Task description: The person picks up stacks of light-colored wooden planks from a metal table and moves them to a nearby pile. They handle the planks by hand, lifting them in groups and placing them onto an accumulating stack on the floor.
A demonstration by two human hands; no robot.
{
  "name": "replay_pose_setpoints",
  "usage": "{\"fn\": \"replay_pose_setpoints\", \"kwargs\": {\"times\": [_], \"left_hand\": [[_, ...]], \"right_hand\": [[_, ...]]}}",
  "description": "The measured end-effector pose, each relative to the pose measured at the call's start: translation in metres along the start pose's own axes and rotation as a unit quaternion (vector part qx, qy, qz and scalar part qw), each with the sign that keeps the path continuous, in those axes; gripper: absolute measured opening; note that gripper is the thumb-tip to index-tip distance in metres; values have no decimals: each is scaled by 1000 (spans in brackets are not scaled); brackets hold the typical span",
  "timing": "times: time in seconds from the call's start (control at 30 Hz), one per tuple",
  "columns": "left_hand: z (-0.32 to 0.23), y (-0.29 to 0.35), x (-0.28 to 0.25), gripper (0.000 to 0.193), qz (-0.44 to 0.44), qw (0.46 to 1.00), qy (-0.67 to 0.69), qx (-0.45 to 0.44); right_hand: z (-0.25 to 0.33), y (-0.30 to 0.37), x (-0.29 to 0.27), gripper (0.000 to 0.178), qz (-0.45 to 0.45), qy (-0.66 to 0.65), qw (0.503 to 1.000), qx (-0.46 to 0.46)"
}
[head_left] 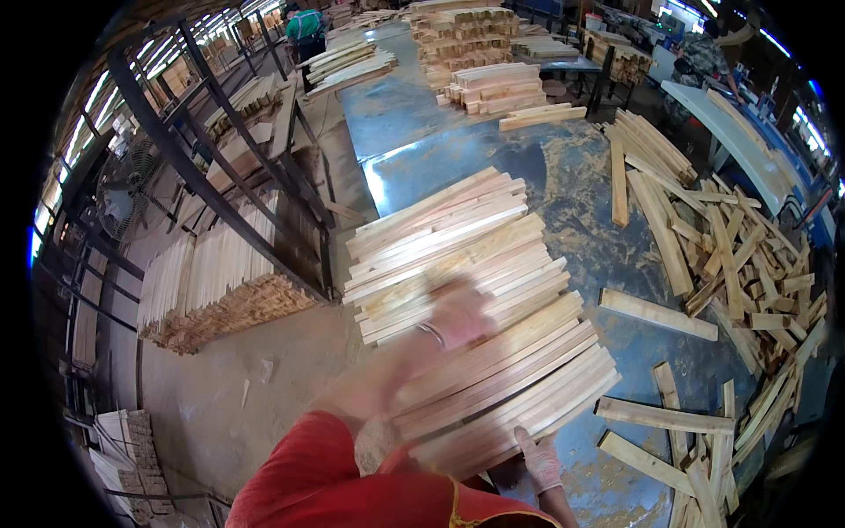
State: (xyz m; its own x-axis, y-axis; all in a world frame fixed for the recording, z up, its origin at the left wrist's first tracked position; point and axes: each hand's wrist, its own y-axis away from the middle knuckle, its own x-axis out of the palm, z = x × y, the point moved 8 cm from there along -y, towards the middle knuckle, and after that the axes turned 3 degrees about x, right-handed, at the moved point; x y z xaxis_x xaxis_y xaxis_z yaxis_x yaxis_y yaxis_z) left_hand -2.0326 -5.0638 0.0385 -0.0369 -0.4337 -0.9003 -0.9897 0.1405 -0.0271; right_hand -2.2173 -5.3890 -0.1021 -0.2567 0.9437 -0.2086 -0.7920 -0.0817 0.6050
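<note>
A broad layer of pale wooden strips [493, 255] lies side by side on a metal-topped table [563, 189] in front of me. My left hand [462, 315], in a light pinkish glove, is over the middle of the layer. It is smeared by motion, so its fingers cannot be read. At the near edge of the layer, my right hand [539, 461], in a similar glove, touches the nearest strip [563, 414]. Its thumb rests at the strip's edge, apart from the other fingers, which are partly hidden.
Loose wooden pieces [664, 415] and a jumbled heap of offcuts [748, 255] lie to the right. Stacked wood [462, 44] stands at the table's far end. On the left are a black metal frame [220, 176] and a strip stack [220, 282]. Two people [305, 28] work farther off.
</note>
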Motion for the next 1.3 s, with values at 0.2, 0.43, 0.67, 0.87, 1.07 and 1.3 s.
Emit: {"fn": "replay_pose_setpoints", "kwargs": {"times": [0.2,0.43,0.67,0.87,1.07,1.3], "left_hand": [[166,-40,-109,41,-101,959,-203,-172],[294,-37,-104,62,-61,969,-129,-201],[371,-97,-160,34,-125,973,-120,-150],[343,-68,-188,22,-180,978,62,-88],[309,-51,-127,28,-40,991,-115,-59],[318,-39,-121,59,-48,966,-236,-100]], "right_hand": [[-15,-13,17,98,-2,16,998,55],[40,-10,47,80,3,-51,994,95],[142,-86,125,54,13,93,987,129],[264,-168,214,70,-3,194,978,80],[279,-226,264,95,56,267,962,20],[275,-162,102,72,-149,19,986,-73]]}}
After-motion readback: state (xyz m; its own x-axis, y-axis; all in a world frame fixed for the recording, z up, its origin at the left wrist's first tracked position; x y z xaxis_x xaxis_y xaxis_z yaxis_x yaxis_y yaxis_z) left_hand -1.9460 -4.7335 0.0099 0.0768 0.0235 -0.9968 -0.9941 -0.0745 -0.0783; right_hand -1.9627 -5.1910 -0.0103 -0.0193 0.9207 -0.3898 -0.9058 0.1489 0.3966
